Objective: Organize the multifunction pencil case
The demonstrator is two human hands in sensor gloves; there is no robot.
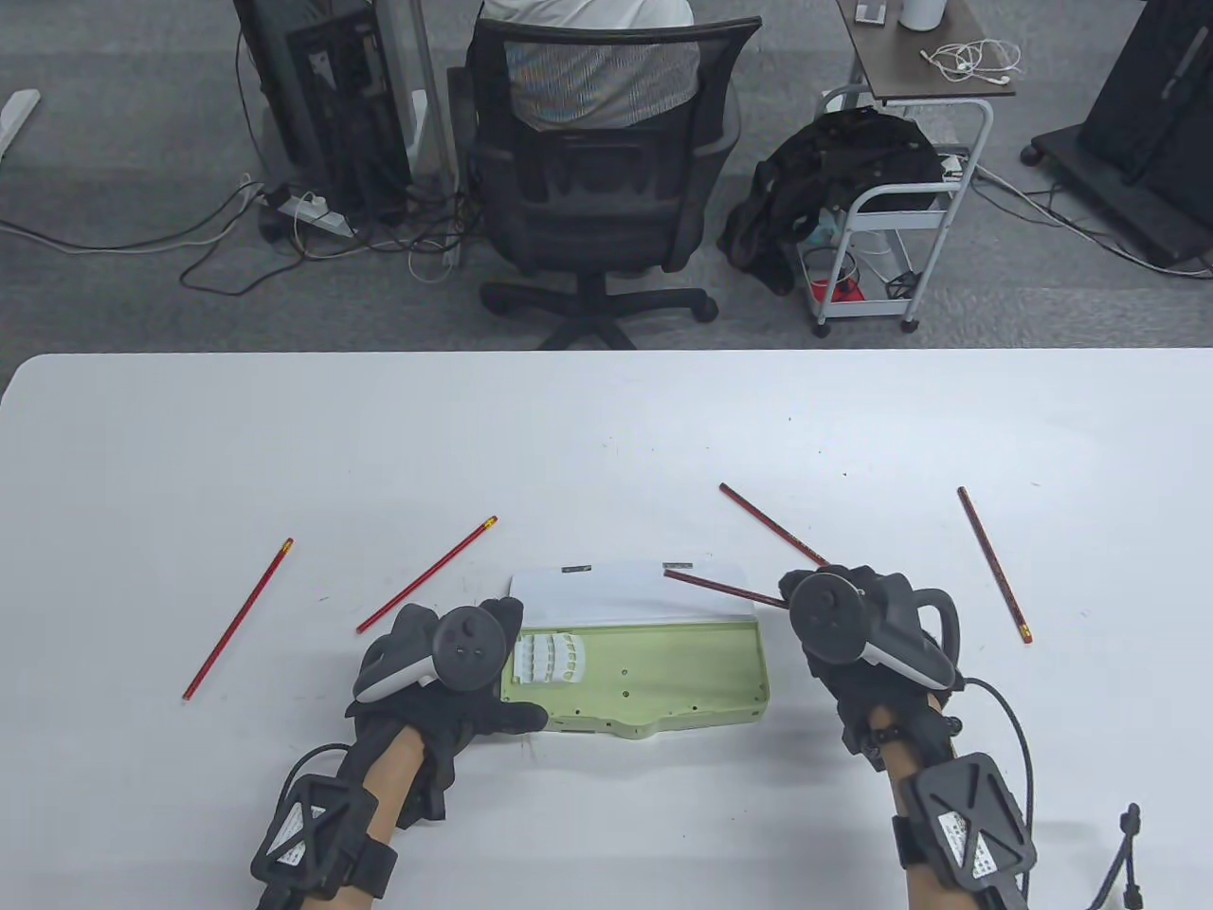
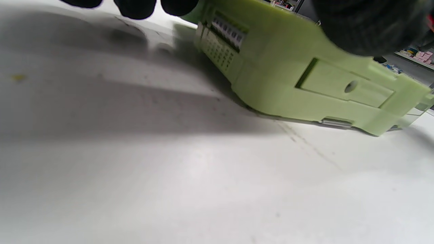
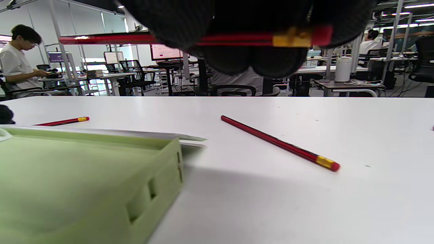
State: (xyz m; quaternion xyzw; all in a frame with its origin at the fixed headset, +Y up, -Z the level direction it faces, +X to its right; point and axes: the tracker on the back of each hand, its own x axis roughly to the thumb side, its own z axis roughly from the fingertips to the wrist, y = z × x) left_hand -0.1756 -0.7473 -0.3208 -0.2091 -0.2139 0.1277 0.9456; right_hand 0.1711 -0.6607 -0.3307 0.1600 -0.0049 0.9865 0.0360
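A pale green pencil case [image 1: 663, 668] lies open near the table's front, its white lid [image 1: 616, 592] folded back flat. A white slotted holder [image 1: 552, 659] sits at its left end. My left hand [image 1: 502, 664] grips that left end, with the fingertips [image 2: 135, 6] on the table beside it and the thumb [image 2: 369, 27] on the case [image 2: 305, 74]. My right hand [image 1: 801, 592] pinches a red pencil [image 1: 725, 588] by its eraser end [image 3: 291, 38]. The shaft points left over the lid's right corner. The case's right end [image 3: 84, 189] is below it.
Several loose red pencils lie on the white table: two left of the case [image 1: 239, 618] [image 1: 426, 574], one behind my right hand [image 1: 772, 523] [image 3: 278, 144], one far right [image 1: 993, 564]. An office chair [image 1: 597, 171] and a cart [image 1: 891, 209] stand beyond the far edge.
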